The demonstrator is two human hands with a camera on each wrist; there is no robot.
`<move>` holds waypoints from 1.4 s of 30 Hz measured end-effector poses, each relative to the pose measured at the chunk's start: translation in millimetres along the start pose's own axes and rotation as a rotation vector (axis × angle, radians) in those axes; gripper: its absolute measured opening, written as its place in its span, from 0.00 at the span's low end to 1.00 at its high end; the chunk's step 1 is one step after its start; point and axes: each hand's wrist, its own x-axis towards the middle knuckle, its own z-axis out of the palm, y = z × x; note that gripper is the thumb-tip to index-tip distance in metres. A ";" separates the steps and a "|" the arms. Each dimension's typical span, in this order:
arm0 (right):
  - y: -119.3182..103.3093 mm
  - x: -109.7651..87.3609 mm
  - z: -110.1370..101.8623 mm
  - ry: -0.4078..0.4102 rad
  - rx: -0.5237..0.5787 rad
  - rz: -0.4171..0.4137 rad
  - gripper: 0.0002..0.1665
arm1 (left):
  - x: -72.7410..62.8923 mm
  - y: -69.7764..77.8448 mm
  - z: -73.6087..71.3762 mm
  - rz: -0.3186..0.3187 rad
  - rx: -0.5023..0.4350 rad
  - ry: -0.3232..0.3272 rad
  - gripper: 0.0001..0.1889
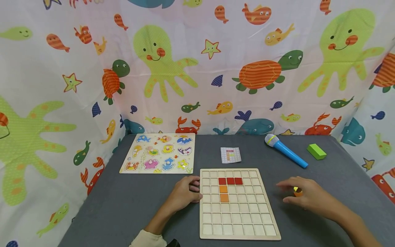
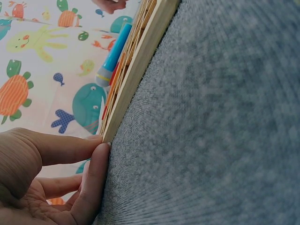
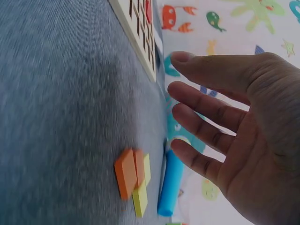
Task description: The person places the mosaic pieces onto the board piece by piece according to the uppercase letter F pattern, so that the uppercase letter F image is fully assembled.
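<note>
A wooden grid board (image 1: 240, 219) lies on the table with three red squares (image 1: 230, 181) in a row and two orange squares (image 1: 224, 193) beneath the first. My left hand (image 1: 185, 192) holds the board's left edge, thumb and finger meeting at the wood in the left wrist view. Right of the board hovers my right hand (image 1: 311, 197), fingers spread and nothing in its grasp. Below it on the table sit loose orange blocks (image 3: 125, 173) and yellow blocks (image 3: 140, 199), mostly hidden by that hand in the head view.
Behind the board lies a small card (image 1: 230, 155) with a coloured grid pattern. A sea-animal peg puzzle (image 1: 158, 153) is at the back left. At the back right are a blue toy microphone (image 1: 288, 152) and a green block (image 1: 316, 151). A printed curtain (image 1: 197, 85) hangs behind the table.
</note>
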 end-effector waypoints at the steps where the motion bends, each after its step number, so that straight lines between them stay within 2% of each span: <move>1: 2.4 -2.6 -1.3 -0.001 -0.006 0.010 0.27 | 0.0 0.0 0.0 -0.001 -0.001 0.000 0.33; 6: 14.5 -12.3 -7.0 -0.024 -0.009 0.089 0.29 | -0.6 0.2 -0.4 -0.003 -0.004 -0.003 0.33; 11: 26.6 -17.1 -12.7 -0.080 0.046 0.186 0.31 | -1.1 0.5 -1.1 -0.004 -0.012 -0.010 0.33; 19: 42.1 -25.3 -15.5 -0.099 0.078 0.230 0.33 | -0.8 -0.4 -0.1 0.006 0.000 -0.006 0.33; 28: 49.4 -29.2 -14.3 -0.144 0.137 0.294 0.36 | -0.2 -2.4 -0.3 0.007 -0.015 -0.010 0.33; 42: 56.8 -31.4 -10.2 -0.148 0.152 0.221 0.32 | 0.1 -1.7 -1.2 0.004 -0.028 -0.013 0.33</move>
